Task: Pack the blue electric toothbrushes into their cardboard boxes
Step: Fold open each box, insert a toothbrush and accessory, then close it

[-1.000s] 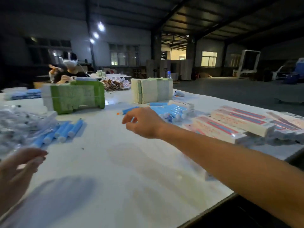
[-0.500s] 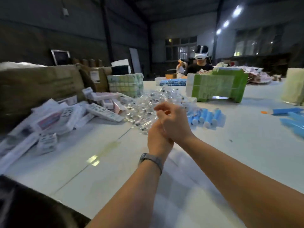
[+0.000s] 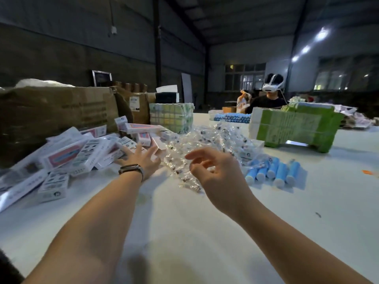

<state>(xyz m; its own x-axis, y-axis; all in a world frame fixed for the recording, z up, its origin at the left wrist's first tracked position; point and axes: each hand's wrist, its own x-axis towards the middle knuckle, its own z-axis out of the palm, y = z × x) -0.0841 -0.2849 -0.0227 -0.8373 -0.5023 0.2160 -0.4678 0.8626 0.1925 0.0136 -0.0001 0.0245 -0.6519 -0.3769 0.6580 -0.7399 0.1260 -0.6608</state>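
Observation:
Several blue toothbrush handles (image 3: 273,173) lie side by side on the white table (image 3: 184,232), right of centre. A heap of white and pink cardboard boxes (image 3: 78,154) spreads over the table's left part. My left hand (image 3: 141,158), a watch on its wrist, reaches with spread straight fingers to the right edge of that heap, fingertips at a pink box (image 3: 159,145). My right hand (image 3: 213,171) hovers over the table with loosely curled fingers, holding nothing, in front of a pile of clear plastic packets (image 3: 205,144).
Large brown cartons (image 3: 57,111) line the left side. A green and white bundle (image 3: 295,126) and a smaller pale bundle (image 3: 172,117) stand farther back. More blue handles (image 3: 231,117) lie at the far end, where a person (image 3: 266,99) wearing a headset sits.
The view has swung left. My hands, joined together half a second ago, have separated. The left hand has reached out to the box heap, and the right hand now hangs loose.

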